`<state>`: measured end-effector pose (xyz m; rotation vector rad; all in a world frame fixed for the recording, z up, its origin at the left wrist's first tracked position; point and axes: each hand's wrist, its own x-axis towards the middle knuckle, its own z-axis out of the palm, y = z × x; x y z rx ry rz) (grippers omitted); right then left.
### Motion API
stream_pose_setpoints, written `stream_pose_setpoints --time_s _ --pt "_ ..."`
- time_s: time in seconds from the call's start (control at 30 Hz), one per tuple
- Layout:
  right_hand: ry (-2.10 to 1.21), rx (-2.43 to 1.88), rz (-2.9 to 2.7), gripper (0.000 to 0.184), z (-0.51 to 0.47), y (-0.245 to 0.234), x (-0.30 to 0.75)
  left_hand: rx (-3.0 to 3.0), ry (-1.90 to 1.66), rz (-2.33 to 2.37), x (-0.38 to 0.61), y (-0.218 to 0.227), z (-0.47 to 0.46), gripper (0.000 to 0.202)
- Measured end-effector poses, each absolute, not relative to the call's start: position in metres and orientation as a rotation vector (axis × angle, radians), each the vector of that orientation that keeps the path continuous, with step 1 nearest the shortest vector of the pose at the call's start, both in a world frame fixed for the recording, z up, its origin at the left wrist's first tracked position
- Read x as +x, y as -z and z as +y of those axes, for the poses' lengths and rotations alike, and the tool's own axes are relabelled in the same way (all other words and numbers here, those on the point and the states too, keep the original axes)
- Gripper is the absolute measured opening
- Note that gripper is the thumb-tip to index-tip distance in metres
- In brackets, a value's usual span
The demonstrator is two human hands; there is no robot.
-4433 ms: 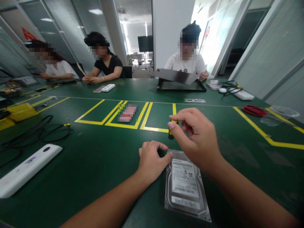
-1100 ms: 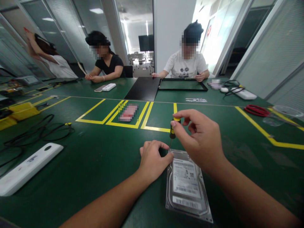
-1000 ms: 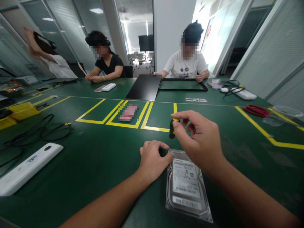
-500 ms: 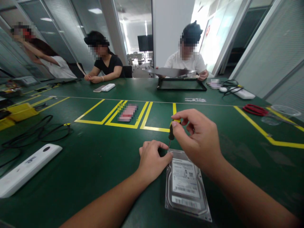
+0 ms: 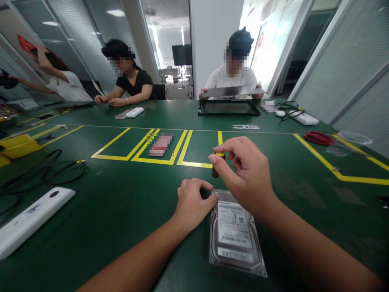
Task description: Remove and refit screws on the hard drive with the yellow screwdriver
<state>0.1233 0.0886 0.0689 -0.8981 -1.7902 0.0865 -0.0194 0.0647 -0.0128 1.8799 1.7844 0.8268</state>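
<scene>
A silver hard drive (image 5: 235, 237) with white labels lies flat on the green table in front of me. My right hand (image 5: 247, 174) pinches a small screwdriver (image 5: 215, 172) with a yellow and black handle, held almost upright. Its thin shaft points down at the drive's far left corner. At that corner my left hand (image 5: 194, 198) is closed, thumb on the drive's edge and index finger beside the screwdriver's shaft. The very tip and any screw under it are too small to make out.
A white power strip-like device (image 5: 36, 217) and black cables (image 5: 65, 172) lie to the left, near a yellow bin (image 5: 21, 148). Farther off are a pinkish phone (image 5: 161, 144), a red cable coil (image 5: 319, 138) and a black frame (image 5: 229, 108). Several people sit across the table.
Both hands keep their places at the drive's corner, the screwdriver still upright. The view has shifted slightly. Across the table, a person has tilted and lowered a flat grey panel.
</scene>
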Motion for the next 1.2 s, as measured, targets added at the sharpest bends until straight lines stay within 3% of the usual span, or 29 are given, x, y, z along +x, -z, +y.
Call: stream_pose_setpoints --time_s 1.2 --pt "-0.124 -0.879 -1.754 0.006 0.0902 -0.0641 0.124 1.894 -0.847 1.687 -0.0244 0.0188 0.0701 0.018"
